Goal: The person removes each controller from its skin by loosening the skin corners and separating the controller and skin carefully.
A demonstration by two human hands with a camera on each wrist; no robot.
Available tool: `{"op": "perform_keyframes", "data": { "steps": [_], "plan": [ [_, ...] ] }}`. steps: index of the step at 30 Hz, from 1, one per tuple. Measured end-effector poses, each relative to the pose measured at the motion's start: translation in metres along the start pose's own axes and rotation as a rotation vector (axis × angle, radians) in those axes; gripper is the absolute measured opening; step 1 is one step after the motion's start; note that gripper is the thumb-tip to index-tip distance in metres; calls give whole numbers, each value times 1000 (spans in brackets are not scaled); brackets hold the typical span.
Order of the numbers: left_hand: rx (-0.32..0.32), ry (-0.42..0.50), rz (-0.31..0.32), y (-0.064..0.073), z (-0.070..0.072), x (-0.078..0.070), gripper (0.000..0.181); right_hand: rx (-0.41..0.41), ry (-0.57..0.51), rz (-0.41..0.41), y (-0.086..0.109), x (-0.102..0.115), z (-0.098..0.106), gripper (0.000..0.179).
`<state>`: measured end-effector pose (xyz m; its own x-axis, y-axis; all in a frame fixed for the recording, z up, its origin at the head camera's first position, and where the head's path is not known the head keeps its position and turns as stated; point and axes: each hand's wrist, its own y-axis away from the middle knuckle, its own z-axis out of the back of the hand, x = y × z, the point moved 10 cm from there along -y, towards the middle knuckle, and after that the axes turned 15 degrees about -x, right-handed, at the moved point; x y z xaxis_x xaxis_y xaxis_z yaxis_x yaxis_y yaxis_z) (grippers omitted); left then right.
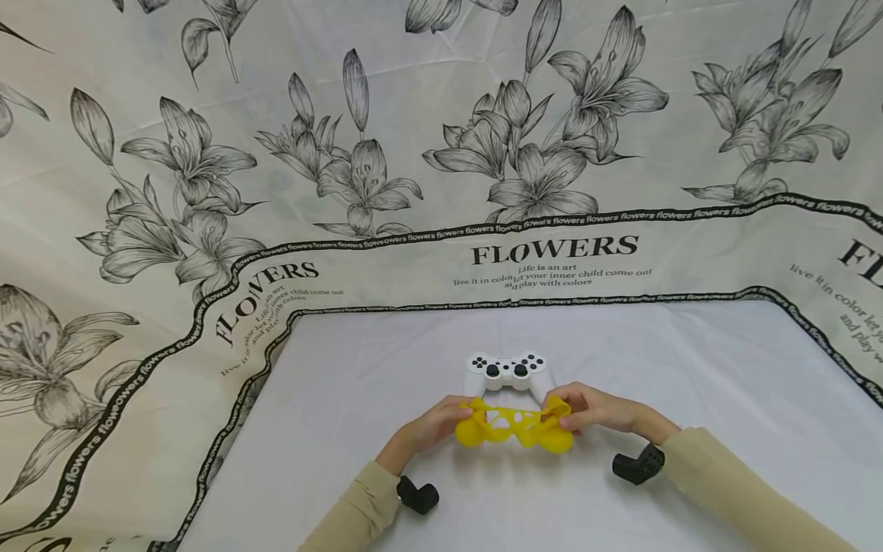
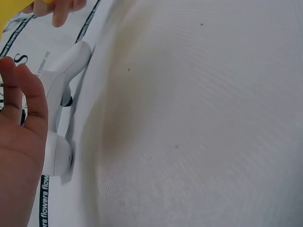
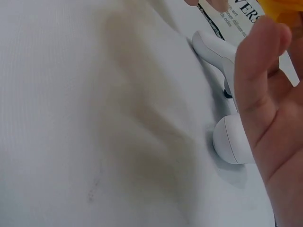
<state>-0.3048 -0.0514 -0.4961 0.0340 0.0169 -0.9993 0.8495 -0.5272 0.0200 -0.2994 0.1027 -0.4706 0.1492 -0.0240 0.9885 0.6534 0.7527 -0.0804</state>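
Observation:
A yellow soft controller cover (image 1: 526,435) with several cutouts is stretched between both hands, in front of a white game controller (image 1: 507,374). My left hand (image 1: 434,424) pinches the cover's left end. At the right end, my right hand (image 1: 599,408) grips the folded yellow material between thumb and fingers. The controller lies on the table with its black sticks and buttons facing up. Both wrist views show its white handles (image 2: 57,153) beyond the hands. Only a corner of the cover (image 3: 283,8) appears in the right wrist view.
White cloth covers the table (image 1: 345,383). A cloth printed with flowers and lettering (image 1: 552,249) rises behind it and along the left side. Black wrist devices (image 1: 418,496) sit below each forearm, close to the tabletop.

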Motion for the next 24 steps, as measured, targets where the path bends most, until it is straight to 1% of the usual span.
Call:
{"op": "perform_keyframes", "data": {
  "steps": [4,8,11,13,16,20,22,24],
  "plan": [
    [-19,-11,14,-1,-1,-2,53,-1,3,36,-1,5,-3,19],
    [-61,-1,57,0,1,0,56,-10,30,64,-3,9,-4,21],
    [-72,10,94,1,2,2,61,-17,69,58,-4,8,-4,24],
    [-62,17,102,1,1,3,65,-16,92,50,-4,6,-4,27],
    [-27,33,73,0,-3,-1,70,-18,126,52,-5,5,-3,28],
    [36,55,3,-3,-11,-9,76,-30,152,56,-6,5,-2,22],
    [58,53,-24,-4,-12,-12,77,-39,157,47,-7,5,-1,20],
    [66,51,-31,-4,-12,-12,76,-47,153,21,-7,4,1,20]
  ]
}}
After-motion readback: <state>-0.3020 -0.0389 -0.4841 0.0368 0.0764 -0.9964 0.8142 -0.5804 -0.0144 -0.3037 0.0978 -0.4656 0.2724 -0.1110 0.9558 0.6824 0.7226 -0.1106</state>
